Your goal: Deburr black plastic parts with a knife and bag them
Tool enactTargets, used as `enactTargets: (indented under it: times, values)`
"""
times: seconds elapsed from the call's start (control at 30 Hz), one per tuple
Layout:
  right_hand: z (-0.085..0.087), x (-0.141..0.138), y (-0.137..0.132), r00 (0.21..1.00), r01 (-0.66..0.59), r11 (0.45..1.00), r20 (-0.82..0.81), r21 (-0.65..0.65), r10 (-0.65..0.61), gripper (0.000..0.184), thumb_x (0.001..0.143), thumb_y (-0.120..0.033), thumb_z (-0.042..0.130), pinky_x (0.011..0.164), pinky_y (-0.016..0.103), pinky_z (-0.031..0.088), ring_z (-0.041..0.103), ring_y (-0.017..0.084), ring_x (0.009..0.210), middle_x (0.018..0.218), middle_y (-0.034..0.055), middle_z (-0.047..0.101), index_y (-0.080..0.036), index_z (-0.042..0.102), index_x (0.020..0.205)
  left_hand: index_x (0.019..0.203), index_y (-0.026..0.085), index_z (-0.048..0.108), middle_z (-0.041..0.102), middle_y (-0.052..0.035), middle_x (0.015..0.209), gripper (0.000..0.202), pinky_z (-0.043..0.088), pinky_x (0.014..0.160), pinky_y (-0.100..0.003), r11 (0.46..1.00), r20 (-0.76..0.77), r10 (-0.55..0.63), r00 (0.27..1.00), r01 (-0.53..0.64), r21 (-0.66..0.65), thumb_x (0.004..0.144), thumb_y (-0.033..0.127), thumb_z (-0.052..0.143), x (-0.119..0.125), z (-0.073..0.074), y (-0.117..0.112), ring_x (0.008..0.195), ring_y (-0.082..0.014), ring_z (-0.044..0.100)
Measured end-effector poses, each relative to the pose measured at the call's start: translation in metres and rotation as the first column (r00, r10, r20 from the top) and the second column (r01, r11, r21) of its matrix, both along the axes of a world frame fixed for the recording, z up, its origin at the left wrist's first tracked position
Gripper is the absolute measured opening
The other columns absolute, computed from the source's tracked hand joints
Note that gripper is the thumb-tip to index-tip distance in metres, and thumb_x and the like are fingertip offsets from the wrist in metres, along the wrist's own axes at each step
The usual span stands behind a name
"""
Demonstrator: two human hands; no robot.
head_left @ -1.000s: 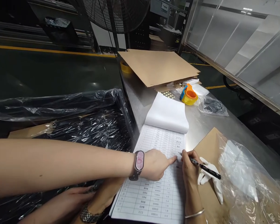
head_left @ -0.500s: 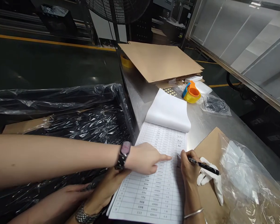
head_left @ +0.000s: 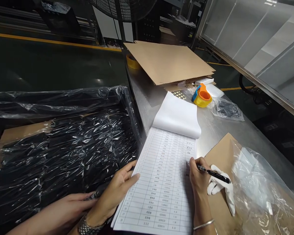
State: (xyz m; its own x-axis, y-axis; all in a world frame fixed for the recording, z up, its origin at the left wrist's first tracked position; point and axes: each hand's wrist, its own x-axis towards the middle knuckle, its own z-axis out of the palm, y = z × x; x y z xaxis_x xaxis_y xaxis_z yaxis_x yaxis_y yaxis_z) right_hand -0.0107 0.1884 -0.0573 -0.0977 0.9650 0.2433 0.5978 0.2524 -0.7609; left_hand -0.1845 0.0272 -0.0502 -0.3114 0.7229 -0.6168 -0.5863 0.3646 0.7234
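A stack of printed list sheets (head_left: pixel 159 195) with its top pages folded back lies before me, partly on the metal table. Along its left edge, my left hand (head_left: pixel 117 186) grips the sheets, thumb on top. My right hand (head_left: pixel 199 178) is closed around a black pen (head_left: pixel 217 175), whose tip meets the right-hand column near some handwritten marks. Beside that hand, a white glove (head_left: pixel 221 187) rests on a cardboard sheet (head_left: pixel 213 209). Another person's hand (head_left: pixel 73 205) reaches in at lower left, near my left wrist; its fingertips are partly hidden.
Black plastic-wrapped goods (head_left: pixel 63 156) fill a box on the left. On the metal table (head_left: pixel 147 98) are stacked cardboard (head_left: pixel 171 62), a tape dispenser (head_left: pixel 202 96), a sticker sheet (head_left: pixel 178 95) and clear plastic bags (head_left: pixel 257 182). A fan (head_left: pixel 122 9) stands behind.
The other person's pointing arm with the watch has withdrawn from over the sheets, uncovering the rows and my left hand. My right hand and the pen stay almost in place.
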Motion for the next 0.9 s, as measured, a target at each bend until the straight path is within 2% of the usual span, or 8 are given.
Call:
enactTargets:
  times: [0.4, 0.6, 0.9]
  values:
    - [0.0001, 0.0006, -0.002, 1.0, -0.012, 1.0, -0.018, -0.02, 0.012, 0.034, 0.074, -0.027, 0.055, 0.045, 0.022, 0.028, 0.03, 0.008, 0.045, 0.046, -0.0082, 0.031, -0.021, 0.031, 0.05, 0.133, 0.017, 0.035, 0.071, -0.0069, 0.089, 0.073, 0.054, 0.067, -0.035, 1.0, 0.015, 0.005, 1.0, -0.005, -0.001, 0.071, 0.034, 0.068, -0.0037, 0.0022, 0.0019, 0.078, -0.0262, 0.067]
    - [0.0003, 0.0016, -0.0018, 1.0, -0.001, 1.0, -0.016, 0.0, 0.001, 0.034, 0.075, -0.028, 0.055, 0.047, 0.022, 0.029, 0.032, 0.008, 0.045, 0.046, -0.008, 0.034, -0.021, 0.033, 0.05, 0.133, 0.017, 0.035, 0.072, -0.0057, 0.087, 0.076, 0.053, 0.067, -0.033, 1.0, 0.017, 0.006, 1.0, -0.005, -0.012, 0.068, 0.028, 0.071, -0.0041, 0.0049, 0.0011, 0.078, -0.0258, 0.067]
    - [-0.001, 0.0012, -0.0013, 0.999, -0.016, 1.0, -0.029, 0.023, 0.017, 0.034, 0.075, -0.027, 0.053, 0.045, 0.023, 0.028, 0.029, 0.007, 0.044, 0.046, -0.0086, 0.03, -0.022, 0.031, 0.05, 0.134, 0.018, 0.035, 0.072, -0.0058, 0.086, 0.076, 0.053, 0.066, -0.033, 1.0, 0.015, 0.013, 1.0, -0.013, -0.018, 0.068, 0.033, 0.07, -0.0035, 0.0067, 0.0024, 0.077, -0.0248, 0.067]
